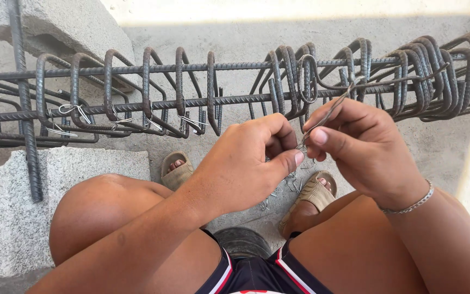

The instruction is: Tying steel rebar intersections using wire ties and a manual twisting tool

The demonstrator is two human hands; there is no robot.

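Tie wire [322, 121]: thin, doubled strand at frame centre-right, running from between both hands up and right toward the rebar cage [235, 100]. Upper end reaches the cage's near longitudinal bar; can't tell if it touches.

Right hand [363, 147]: closed pinch, thumb and forefinger clamped on the wire, other fingers curled in. Silver chain bracelet [412, 205] on that wrist.

Left hand [246, 163]: also closed, thumb tip pressed against forefinger at the wire's lower end. Both hands' fingertips nearly touch at frame centre.

Room: hands sit just below the cage, small gap to the nearest bar. Open concrete floor below them, between the knees.

Cage spans the full width across the upper frame, lying horizontal. Longitudinal bars: at least four visible. Stirrups on the left are spaced out, about six separate; centre and right they're bunched tight and overlap, so no count. Wire ties already on joints at left: about four visible.

Concrete blocks: two, one at lower left [23, 218] under the cage with a bar lying across it, one at upper left [55, 24].

Loose wire scraps [286, 185] on the floor near the feet. Sandals: two, one [176, 170] at centre, one [311, 196] right of it.
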